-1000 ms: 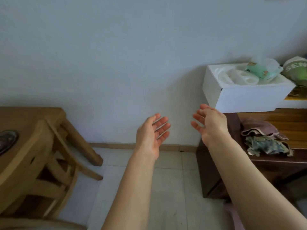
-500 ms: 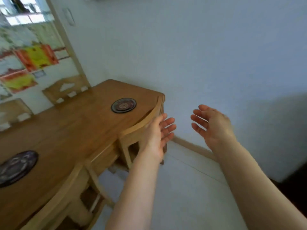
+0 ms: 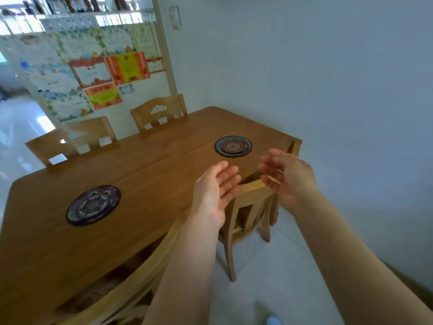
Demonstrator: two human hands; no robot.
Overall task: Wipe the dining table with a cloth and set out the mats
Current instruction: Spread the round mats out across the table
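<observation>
View swung left onto dining table (image 3: pixel 145 174), two round mats (image 3: pixel 93 205) (image 3: pixel 233 146), four chairs, hands (image 3: pixel 214 193) (image 3: pixel 288 177) apart, empty.

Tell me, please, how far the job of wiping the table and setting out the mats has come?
Looks done: two round mats, one nearer and one farther, lie on the wooden table. In hand: nothing; the left hand and right hand are open and empty, and no cloth is in view. Left: whether the wiping is done cannot be told; more mats may follow.
</observation>
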